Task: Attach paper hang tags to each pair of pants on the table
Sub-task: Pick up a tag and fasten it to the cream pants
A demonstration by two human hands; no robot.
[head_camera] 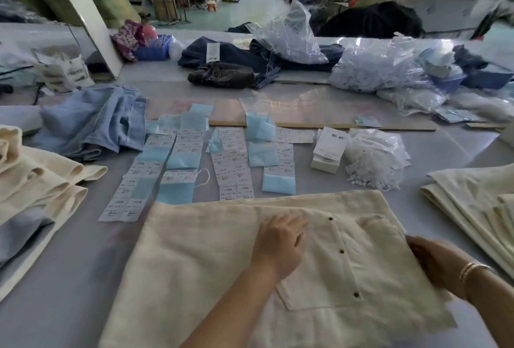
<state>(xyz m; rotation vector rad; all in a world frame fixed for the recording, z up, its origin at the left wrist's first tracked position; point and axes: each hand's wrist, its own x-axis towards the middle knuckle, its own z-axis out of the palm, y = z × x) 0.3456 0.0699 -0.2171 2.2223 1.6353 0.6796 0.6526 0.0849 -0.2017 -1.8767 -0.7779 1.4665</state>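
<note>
A pair of cream pants (211, 258) lies flat across the lower middle of the frame on the grey table (72, 278), its cloth a coarse, linen-like weave with soft creases, a buttoned fly marked by a line of small dark buttons (341, 251) and a patch pocket stitched just right of it. The left hand (279, 244) rests palm down on the fabric near the waistband, fingers together and lightly bent, pressing the cloth flat. The right hand (434, 261), at the lower right with thin gold bangles (470, 271) on its wrist, grips the right edge of the pants, fingers curled round the cloth with the tips hidden under it. Just above the pants, in the centre of the frame, rows of paper hang tags (230, 164) lie in overlapping strips, white printed rectangles alternating with plain pale blue ones, smooth and flat. To their right stands a small stack of white boxes (328, 150), and beside it a clear bag of white string loops (372, 161) spills in a tangled, fuzzy heap. More cream pants are folded in a stack at the right edge (472, 203) and piled loosely at the left edge (33, 180). Light blue pants (91, 125) lie crumpled at the middle left; dark denim (236, 58) and crinkled clear plastic bags (372, 69) sit across the upper part of the table
</note>
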